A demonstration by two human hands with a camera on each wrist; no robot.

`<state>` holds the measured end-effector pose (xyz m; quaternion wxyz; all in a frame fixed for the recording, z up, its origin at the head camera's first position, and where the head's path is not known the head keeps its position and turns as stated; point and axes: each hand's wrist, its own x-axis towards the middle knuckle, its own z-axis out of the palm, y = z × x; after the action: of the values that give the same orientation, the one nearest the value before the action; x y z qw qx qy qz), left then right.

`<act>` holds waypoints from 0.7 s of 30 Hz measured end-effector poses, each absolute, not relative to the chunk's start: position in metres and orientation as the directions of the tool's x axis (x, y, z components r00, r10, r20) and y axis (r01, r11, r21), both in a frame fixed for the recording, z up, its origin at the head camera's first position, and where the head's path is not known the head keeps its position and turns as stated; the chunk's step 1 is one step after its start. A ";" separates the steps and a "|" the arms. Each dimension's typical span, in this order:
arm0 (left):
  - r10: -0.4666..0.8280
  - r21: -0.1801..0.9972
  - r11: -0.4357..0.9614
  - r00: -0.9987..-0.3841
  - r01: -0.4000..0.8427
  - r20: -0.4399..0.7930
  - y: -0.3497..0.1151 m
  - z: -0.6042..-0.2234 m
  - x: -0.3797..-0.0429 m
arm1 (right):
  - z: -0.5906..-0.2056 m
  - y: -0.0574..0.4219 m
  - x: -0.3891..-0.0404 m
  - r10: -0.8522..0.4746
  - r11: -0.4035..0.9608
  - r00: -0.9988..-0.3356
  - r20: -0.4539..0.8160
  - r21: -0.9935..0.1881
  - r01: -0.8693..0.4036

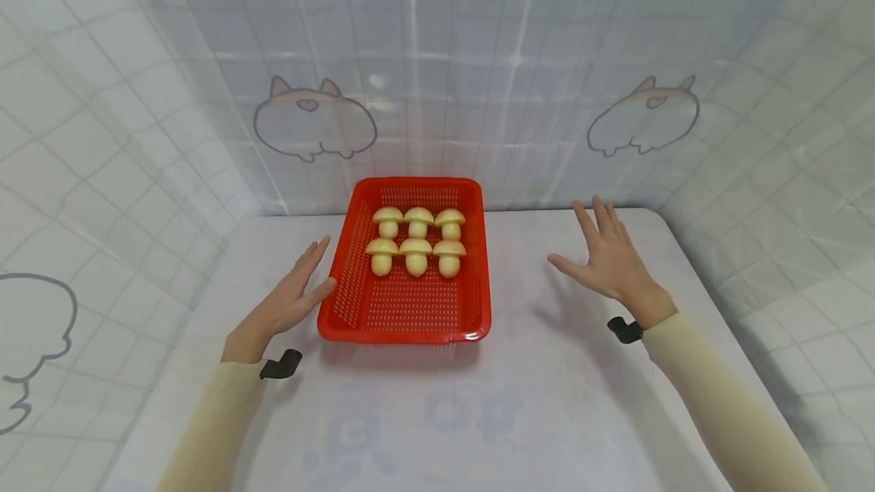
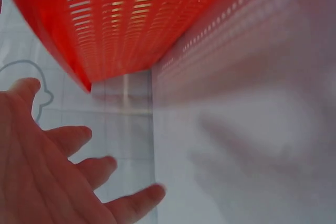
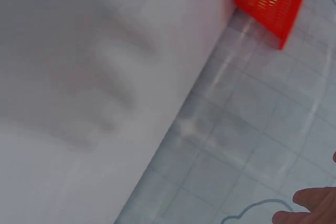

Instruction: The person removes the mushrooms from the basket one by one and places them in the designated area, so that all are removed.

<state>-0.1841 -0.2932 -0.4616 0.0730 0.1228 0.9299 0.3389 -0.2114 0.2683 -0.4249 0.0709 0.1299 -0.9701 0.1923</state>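
Note:
A red plastic basket [image 1: 412,317] with slotted sides sits toward the back of the white table. Several pale yellow mushroom-shaped pieces [image 1: 416,257] lie inside it in two rows, caps toward the back. At the basket's left side is my left hand [image 1: 283,302], fingers straight and thumb tip right by the rim. The left wrist view shows that hand's spread fingers beside the slotted basket wall [image 2: 121,24]. Well to the right of the basket, my right hand [image 1: 608,257] hovers over the table with fingers spread, holding nothing. Only its fingertips [image 3: 310,200] show in the right wrist view.
Pale grid-patterned sheeting [image 1: 451,97] rises behind the table [image 1: 424,416] and on both sides, printed with cartoon animal outlines [image 1: 314,124]. The basket's back end stands close to the rear sheet. Faint blue printed marks lie on the front of the tabletop.

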 end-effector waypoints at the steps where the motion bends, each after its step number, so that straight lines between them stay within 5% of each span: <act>1: 0.279 0.645 0.742 -0.959 0.182 -0.050 -0.292 -0.463 -0.185 | -0.425 0.267 -0.212 -0.221 0.886 -0.955 0.197 -0.370 -0.281; 21: 0.331 0.796 0.579 -0.943 0.177 -0.031 -0.269 -0.482 -0.189 | -0.415 0.198 -0.220 -0.276 0.793 -0.948 0.159 -0.520 -0.318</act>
<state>-0.1886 -0.2687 -0.4817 0.0884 0.1436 0.8840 0.4360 -0.2205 0.1979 -0.4147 0.0374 0.1569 -0.9460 0.2812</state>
